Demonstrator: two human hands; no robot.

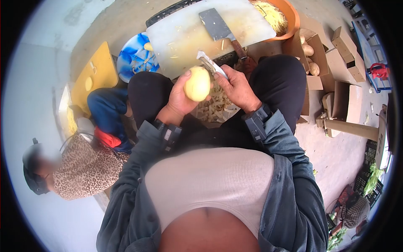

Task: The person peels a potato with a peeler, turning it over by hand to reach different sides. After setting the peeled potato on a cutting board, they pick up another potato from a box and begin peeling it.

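A peeled, pale yellow potato [197, 84] rests in my left hand [179, 95], with the thumb along its side and the fingers partly hidden behind it. My right hand [239, 89] is closed around the white handle of a peeler [213, 64], whose head points up and left, a little above the potato. Blade and potato look slightly apart. Below and between my knees lies a heap of peelings [216, 105]. Beyond my hands, a cleaver [218, 27] with a wooden handle lies on a white cutting board [176, 40] with yellow stains and a few shreds.
An orange basin [292, 19] of yellow shreds stands behind the board at right. Potatoes [308, 50] fill a cardboard box [321, 42]. At left are a blue-and-white basin [126, 59], a yellow board [103, 69] and a seated person [84, 168] in leopard print.
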